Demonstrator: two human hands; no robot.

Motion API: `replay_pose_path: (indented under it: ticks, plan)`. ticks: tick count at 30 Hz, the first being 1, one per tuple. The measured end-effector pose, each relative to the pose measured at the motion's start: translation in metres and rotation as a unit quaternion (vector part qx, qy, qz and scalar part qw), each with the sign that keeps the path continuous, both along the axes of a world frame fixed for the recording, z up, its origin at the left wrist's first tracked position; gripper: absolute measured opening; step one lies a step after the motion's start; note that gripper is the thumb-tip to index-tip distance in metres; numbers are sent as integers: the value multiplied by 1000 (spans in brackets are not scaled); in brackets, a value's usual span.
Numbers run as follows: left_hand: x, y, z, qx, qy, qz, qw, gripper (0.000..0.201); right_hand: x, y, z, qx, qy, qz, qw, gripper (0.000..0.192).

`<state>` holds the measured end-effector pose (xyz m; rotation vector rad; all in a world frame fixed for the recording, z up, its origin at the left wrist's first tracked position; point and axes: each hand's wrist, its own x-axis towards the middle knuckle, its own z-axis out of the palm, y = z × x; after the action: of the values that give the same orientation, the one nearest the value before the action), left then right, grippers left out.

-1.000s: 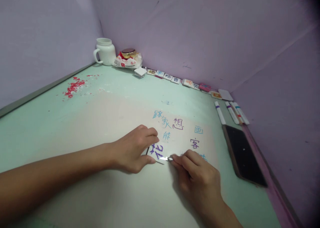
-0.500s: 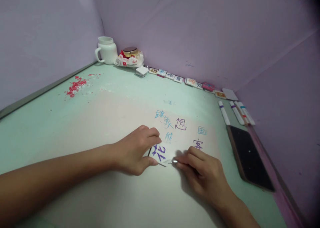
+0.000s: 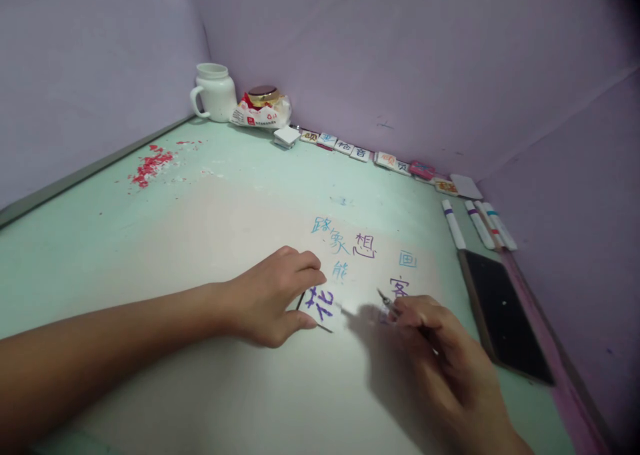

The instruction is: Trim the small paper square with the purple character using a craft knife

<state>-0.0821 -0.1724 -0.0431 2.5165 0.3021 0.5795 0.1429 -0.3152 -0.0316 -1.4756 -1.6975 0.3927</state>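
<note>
A white paper sheet (image 3: 240,242) with handwritten blue and purple Chinese characters lies on the table. My left hand (image 3: 275,295) holds it down, thumb and forefinger at two sides of a large purple character (image 3: 320,303). Dark lines run along that character's left and lower edges; part of the left line is under my fingers. Just off the paper, to the right, my right hand (image 3: 440,348) grips a slim craft knife (image 3: 388,302) with a silver collar. Its fine dark tip points up and left, and most of the handle is hidden in my fingers.
A white mug (image 3: 216,95), a jar on a crumpled wrapper (image 3: 263,114) and small character tiles (image 3: 344,146) line the back wall. Several markers (image 3: 453,223) and a dark phone (image 3: 505,318) lie at the right. Red flakes (image 3: 151,165) mark the table's left side.
My right hand has lifted the knife off the paper beside the purple character and moved right, tilting its tip upward. My left hand stays put. The view has shifted slightly.
</note>
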Motion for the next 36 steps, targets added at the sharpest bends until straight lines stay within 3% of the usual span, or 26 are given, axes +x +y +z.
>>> replay_pose_path:
  ticks: [3, 8, 11, 14, 19, 24, 29, 36]
  plan:
    - [0, 0, 5, -4, 21, -2, 1000, 35, 2, -1, 9, -34, 86, 28, 995, 19]
    - [0, 0, 8, 2, 13, -8, 1000, 34, -4, -7, 10, -121, 211, -18, 970, 13]
    - [0, 0, 9, -6, 27, -3, 1000, 35, -18, -10, 8, -124, 149, -91, 977, 8]
    - [0, -1, 11, -8, 37, 5, 999, 35, -30, -12, 6, -132, 71, -109, 983, 10]
    - [0, -2, 12, -8, 44, 12, 999, 33, -27, -14, -1, -81, -60, -50, 994, 20]
    - [1, -2, 11, -5, 42, 12, 999, 36, -18, -16, -8, 1, -163, 18, 986, 37]
    - [0, -1, 12, -11, 52, 3, 999, 39, -18, -16, -8, 31, -235, -1, 972, 40]
    - [-1, 1, 18, -21, 80, -23, 996, 44, -21, -16, -7, 52, -259, 0, 965, 38]
